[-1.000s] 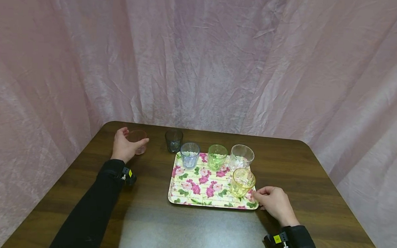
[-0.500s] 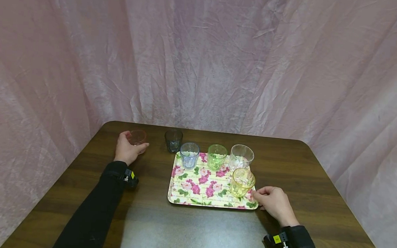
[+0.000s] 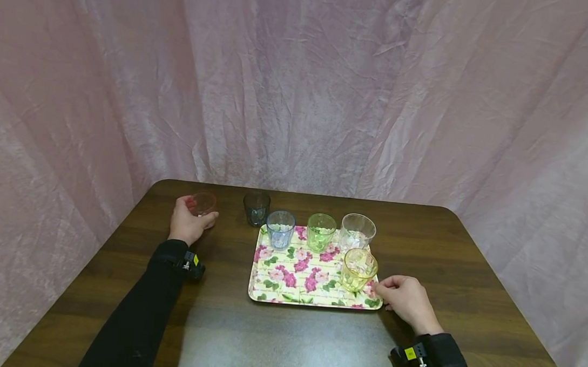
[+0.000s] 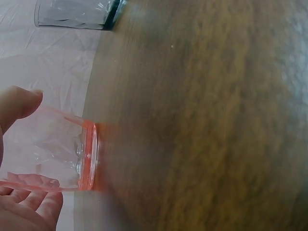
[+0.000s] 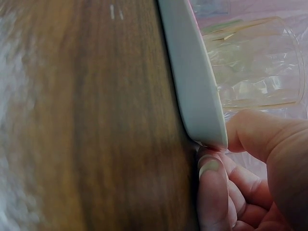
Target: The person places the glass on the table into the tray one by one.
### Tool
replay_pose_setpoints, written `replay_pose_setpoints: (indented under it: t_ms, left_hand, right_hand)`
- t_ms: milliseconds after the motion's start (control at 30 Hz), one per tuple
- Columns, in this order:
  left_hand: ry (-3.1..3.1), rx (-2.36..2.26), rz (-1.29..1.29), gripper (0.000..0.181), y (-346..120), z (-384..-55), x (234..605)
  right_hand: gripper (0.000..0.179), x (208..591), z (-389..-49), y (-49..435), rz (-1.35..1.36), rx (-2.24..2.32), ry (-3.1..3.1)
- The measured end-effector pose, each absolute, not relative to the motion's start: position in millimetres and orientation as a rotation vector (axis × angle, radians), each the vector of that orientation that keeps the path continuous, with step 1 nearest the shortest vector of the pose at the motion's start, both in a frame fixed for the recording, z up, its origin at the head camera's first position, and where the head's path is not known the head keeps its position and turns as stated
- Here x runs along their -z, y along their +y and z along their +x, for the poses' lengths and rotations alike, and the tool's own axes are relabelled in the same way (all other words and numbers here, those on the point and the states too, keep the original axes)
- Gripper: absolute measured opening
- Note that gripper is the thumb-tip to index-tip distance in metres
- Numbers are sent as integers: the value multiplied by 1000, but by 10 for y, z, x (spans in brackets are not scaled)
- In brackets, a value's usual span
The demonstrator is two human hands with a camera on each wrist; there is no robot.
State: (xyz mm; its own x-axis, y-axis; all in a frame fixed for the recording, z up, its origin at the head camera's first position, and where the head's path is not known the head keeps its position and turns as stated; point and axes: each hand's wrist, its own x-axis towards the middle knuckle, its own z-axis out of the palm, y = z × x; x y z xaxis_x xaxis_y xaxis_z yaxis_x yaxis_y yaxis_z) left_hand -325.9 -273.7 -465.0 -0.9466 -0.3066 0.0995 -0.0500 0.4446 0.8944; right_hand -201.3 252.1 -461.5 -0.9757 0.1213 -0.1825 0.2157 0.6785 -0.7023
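Note:
At the table's far left, a pink glass [image 3: 204,203] stands between the thumb and fingers of my left hand [image 3: 188,223]. In the left wrist view the fingers lie along one side of the pink glass [image 4: 88,156], with the thumb at the opposite side. My right hand [image 3: 409,301] pinches the near right corner of a floral tray [image 3: 280,291]. Seen from the right wrist, the thumb is on the rim of the tray [image 5: 192,82] and fingers are below it. A yellow glass [image 3: 359,271] stands on the tray near that hand.
Along the tray's far side stand a blue glass [image 3: 280,231], a green glass [image 3: 321,233] and a clear glass [image 3: 357,232]. Behind the tray's far left corner, a dark grey glass [image 3: 256,208] stands on the wooden table [image 3: 456,265]. A pink curtain [image 3: 297,97] hangs beyond.
My left hand has shifted slightly right and nearer, and its fingers and thumb have closed in around the pink glass. The right hand, the tray and the other glasses have stayed put.

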Motion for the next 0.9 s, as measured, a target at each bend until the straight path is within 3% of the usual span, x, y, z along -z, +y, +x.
replay_pose_setpoints:
  t_ms: [900]
  left_hand:
    - [-2453, 1575, 300, 98, -2810, -3246, 4545]
  right_hand:
    - [29, 4599, -2016, 2518, 261, 1175, 2773]
